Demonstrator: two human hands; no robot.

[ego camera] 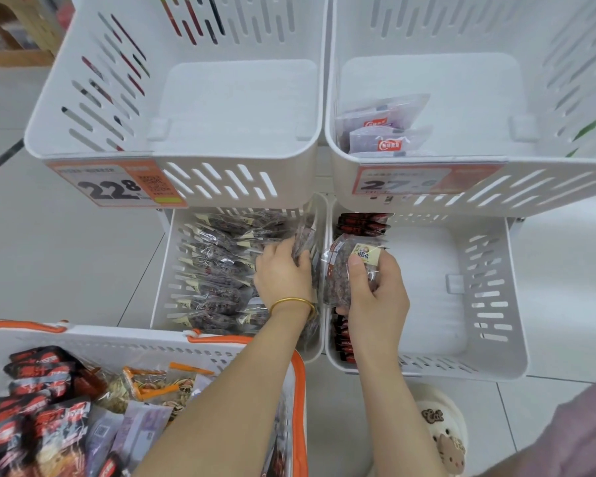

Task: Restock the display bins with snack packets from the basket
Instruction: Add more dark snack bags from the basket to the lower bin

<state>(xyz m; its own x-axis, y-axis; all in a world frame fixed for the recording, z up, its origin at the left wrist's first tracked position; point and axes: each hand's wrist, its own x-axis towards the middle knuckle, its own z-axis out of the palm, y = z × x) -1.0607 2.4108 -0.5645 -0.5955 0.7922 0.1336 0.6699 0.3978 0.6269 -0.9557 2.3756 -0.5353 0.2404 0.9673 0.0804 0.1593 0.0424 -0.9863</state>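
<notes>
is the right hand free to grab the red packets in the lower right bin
Probably not yet: the right hand grips a dark packet, though the red packets lie uncovered just below.

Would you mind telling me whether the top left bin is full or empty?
Empty: the top left bin shows only its bare white floor, with no packets inside.

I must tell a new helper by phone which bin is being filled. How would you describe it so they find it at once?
Four white slotted bins stand in two tiers. It is the lower left bin, under the 22.8 price tag, where the left hand grips a packet. Alone among the four, it is packed with rows of dark packets with pale labels.
</notes>
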